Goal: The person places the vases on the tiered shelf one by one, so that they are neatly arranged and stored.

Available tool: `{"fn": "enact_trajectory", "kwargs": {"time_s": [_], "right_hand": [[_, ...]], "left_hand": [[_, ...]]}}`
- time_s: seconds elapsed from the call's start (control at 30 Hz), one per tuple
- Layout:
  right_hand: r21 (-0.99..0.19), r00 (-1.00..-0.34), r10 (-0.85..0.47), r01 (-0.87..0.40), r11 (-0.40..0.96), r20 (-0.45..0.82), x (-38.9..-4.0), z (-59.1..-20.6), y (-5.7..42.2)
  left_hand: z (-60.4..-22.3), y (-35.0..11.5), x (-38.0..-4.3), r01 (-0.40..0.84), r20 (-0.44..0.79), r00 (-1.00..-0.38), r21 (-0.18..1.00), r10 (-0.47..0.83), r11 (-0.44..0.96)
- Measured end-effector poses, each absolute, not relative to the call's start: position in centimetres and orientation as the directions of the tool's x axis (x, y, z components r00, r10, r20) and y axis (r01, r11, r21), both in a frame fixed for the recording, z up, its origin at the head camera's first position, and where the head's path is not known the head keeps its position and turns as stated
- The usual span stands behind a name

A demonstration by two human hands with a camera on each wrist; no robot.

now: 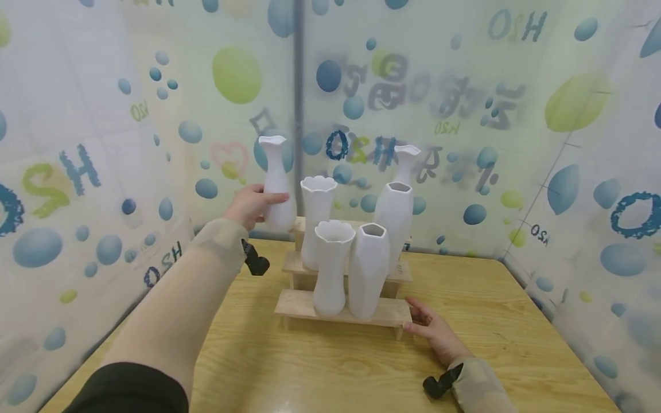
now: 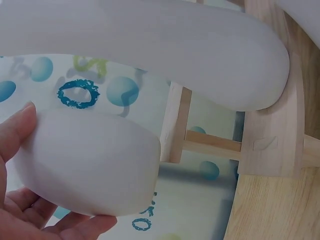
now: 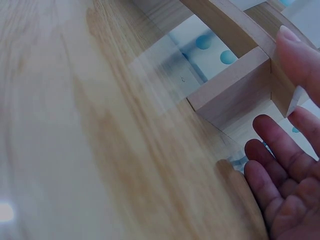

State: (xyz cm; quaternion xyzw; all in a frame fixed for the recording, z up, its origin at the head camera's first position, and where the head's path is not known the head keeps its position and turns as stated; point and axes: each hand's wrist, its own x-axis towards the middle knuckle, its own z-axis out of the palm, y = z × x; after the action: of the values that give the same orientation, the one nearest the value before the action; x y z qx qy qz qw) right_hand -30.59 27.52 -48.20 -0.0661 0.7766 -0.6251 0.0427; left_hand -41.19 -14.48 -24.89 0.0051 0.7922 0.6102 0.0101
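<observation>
My left hand (image 1: 251, 205) grips a white vase (image 1: 276, 178) with a narrow neck and wavy flared rim, upright beside the left end of the top step. In the left wrist view, thumb and fingers (image 2: 85, 227) wrap the rounded lower body of this vase (image 2: 95, 160). My right hand (image 1: 436, 335) holds the right end of the bottom step of a three-step wooden stand (image 1: 395, 311), thumb and index finger about its corner. In the right wrist view the other fingers (image 3: 272, 172) are loosely curled below the plank, near a leg (image 3: 232, 85).
Two scalloped-rim vases (image 1: 333, 269) (image 1: 317, 198) stand on the left of the lower steps. Two faceted vases (image 1: 368, 272) (image 1: 395, 209) are on the right. Another flared-rim vase (image 1: 406, 163) stands behind them. Patterned curtains (image 1: 454, 115) surround the wooden table (image 1: 320, 373).
</observation>
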Motion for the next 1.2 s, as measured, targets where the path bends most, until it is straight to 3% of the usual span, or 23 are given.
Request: {"fn": "enact_trajectory", "kwargs": {"time_s": [1.2], "right_hand": [[-0.979, -0.977, -0.211, -0.074, 0.192, 0.032, -30.6, -48.5, 27.9]], "left_hand": [[-25.2, -11.0, -42.5, 0.045, 0.041, -0.999, 0.971, 0.022, 0.237]]}}
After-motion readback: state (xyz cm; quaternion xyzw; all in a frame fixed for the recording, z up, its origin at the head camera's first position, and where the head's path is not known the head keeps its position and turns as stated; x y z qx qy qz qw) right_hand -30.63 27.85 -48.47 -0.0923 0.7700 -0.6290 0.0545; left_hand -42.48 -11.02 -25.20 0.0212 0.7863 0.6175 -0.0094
